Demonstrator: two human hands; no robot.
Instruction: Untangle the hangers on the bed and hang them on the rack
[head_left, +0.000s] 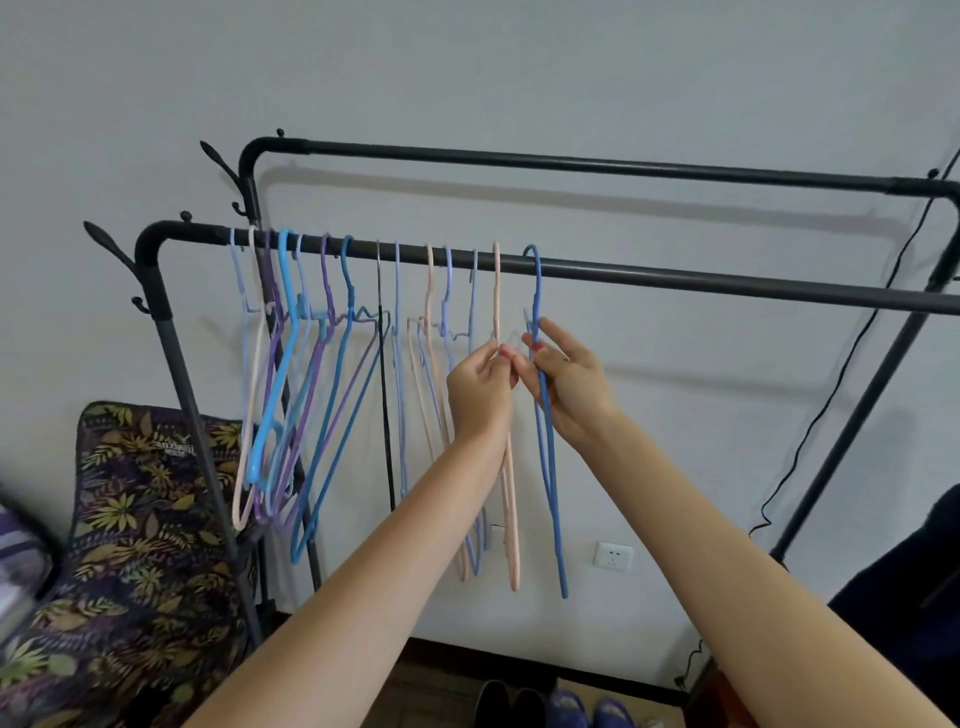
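A black clothes rack has a near rail (675, 278) carrying several hangers in blue, purple, pink and black. The rightmost two are a pink hanger (511, 519) and a blue hanger (553, 499), both hooked over the rail and seen edge-on. My left hand (480, 387) pinches the pink hanger just below its neck. My right hand (569, 382) grips the blue hanger near its neck, fingers curled round the wire. The two hands nearly touch each other below the rail.
A second, far rail (571, 163) runs behind, close to the white wall. A leaf-patterned bag (140, 519) stands at the lower left by the rack's post. A wall socket (614, 556), a black cable (831, 395) and shoes (545, 706) lie below.
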